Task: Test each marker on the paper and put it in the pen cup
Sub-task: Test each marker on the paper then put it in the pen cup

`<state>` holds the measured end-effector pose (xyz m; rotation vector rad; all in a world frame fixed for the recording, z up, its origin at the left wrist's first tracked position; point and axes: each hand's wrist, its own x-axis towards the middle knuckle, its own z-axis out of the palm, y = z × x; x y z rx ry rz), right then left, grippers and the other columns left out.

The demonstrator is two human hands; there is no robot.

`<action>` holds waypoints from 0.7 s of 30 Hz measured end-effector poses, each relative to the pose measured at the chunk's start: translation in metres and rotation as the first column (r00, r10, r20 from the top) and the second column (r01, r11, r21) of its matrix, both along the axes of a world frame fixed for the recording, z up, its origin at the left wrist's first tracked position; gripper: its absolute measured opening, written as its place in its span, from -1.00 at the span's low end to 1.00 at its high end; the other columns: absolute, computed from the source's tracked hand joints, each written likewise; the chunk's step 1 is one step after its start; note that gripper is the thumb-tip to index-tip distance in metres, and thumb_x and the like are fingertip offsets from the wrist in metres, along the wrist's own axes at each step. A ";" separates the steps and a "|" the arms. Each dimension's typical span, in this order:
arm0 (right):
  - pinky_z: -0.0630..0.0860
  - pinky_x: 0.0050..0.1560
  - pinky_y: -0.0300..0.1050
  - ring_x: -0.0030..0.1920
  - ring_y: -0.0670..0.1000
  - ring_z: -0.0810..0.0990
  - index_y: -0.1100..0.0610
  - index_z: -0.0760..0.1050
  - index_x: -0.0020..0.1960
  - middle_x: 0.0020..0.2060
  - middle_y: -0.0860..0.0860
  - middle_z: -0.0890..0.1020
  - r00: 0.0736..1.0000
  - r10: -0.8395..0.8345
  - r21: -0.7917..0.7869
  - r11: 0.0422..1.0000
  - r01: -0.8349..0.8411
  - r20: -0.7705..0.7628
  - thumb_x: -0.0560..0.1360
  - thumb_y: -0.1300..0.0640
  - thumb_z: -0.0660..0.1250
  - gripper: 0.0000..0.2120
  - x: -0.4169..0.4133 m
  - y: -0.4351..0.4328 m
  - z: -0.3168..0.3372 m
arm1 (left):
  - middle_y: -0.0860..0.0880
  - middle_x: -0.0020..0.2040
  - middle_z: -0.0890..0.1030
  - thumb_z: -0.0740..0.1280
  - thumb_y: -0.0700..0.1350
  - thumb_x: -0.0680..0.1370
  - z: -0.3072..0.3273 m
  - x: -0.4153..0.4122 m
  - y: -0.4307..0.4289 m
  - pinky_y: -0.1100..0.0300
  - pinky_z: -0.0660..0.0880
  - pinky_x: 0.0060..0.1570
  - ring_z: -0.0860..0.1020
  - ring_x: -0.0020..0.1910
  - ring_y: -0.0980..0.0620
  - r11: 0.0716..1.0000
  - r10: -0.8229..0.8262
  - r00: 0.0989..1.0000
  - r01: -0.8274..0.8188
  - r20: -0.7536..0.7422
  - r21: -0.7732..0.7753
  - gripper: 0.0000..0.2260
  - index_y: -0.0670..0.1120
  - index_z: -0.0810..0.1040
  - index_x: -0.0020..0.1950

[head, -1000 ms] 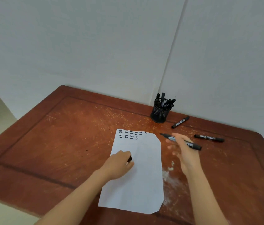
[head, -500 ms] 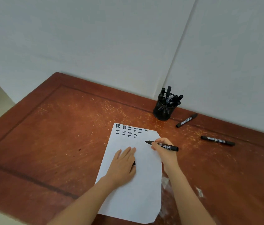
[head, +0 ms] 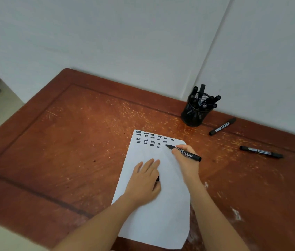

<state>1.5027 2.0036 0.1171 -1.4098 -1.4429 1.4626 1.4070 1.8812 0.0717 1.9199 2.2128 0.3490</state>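
Paper [head: 161, 223] nearest, on the counter [head: 70, 142]. Left grip [head: 144, 180] lies flat on it, fingers straight, pressing the sheet down. A small dark piece [head: 158, 178] shows at its thumb side, possibly a cap. Just right of it, right grip [head: 184, 160] pinches an uncapped marker [head: 193, 157], tip on or just above the sheet beside rows of test marks [head: 150, 139]. Well right of that grip lies one loose marker [head: 261, 151], and beyond it a second loose marker [head: 222, 126]. Farthest, pen cup [head: 195, 111] holds several. Judged well along: this one mid-test, two waiting.
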 end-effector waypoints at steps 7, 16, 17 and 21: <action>0.39 -0.32 -0.55 -0.26 -0.18 0.48 0.16 0.51 -0.11 -0.27 -0.10 0.55 1.000 0.004 0.043 0.999 -0.005 0.014 0.46 0.29 0.34 -0.94 -0.003 0.000 -0.005 | -0.04 0.20 0.59 0.14 0.00 0.38 -0.005 0.001 0.000 -0.05 0.48 0.10 0.55 0.20 -0.06 0.996 -0.007 0.999 0.011 -0.043 0.089 -0.82 -0.04 0.48 -0.26; 0.40 -0.29 -0.55 -0.25 -0.18 0.50 0.14 0.52 -0.11 -0.26 -0.08 0.56 0.998 0.014 0.073 0.997 -0.018 0.061 0.46 0.28 0.34 -0.93 -0.006 0.001 -0.015 | -0.05 0.20 0.59 0.14 -0.01 0.38 -0.009 0.002 0.000 -0.06 0.48 0.10 0.54 0.20 -0.06 0.988 -0.001 0.998 0.011 -0.062 0.156 -0.83 -0.04 0.46 -0.27; 0.39 -0.30 -0.54 -0.26 -0.18 0.49 0.13 0.51 -0.12 -0.27 -0.09 0.56 0.998 0.008 0.070 0.997 -0.013 0.065 0.46 0.28 0.34 -0.93 -0.007 0.002 -0.016 | -0.05 0.20 0.59 0.14 -0.01 0.38 -0.009 0.002 0.000 -0.06 0.48 0.10 0.54 0.20 -0.06 0.987 -0.001 0.998 0.011 -0.065 0.160 -0.83 -0.04 0.46 -0.27; 0.38 -0.35 -0.54 -0.28 -0.16 0.48 0.15 0.51 -0.15 -0.29 -0.08 0.55 0.997 -0.008 0.059 0.998 0.003 0.080 0.44 0.28 0.34 -0.94 -0.007 0.003 -0.017 | -0.04 0.19 0.59 0.13 -0.01 0.38 -0.010 0.002 0.000 -0.06 0.48 0.10 0.54 0.20 -0.06 0.984 0.002 0.997 0.013 -0.082 0.180 -0.82 -0.04 0.47 -0.27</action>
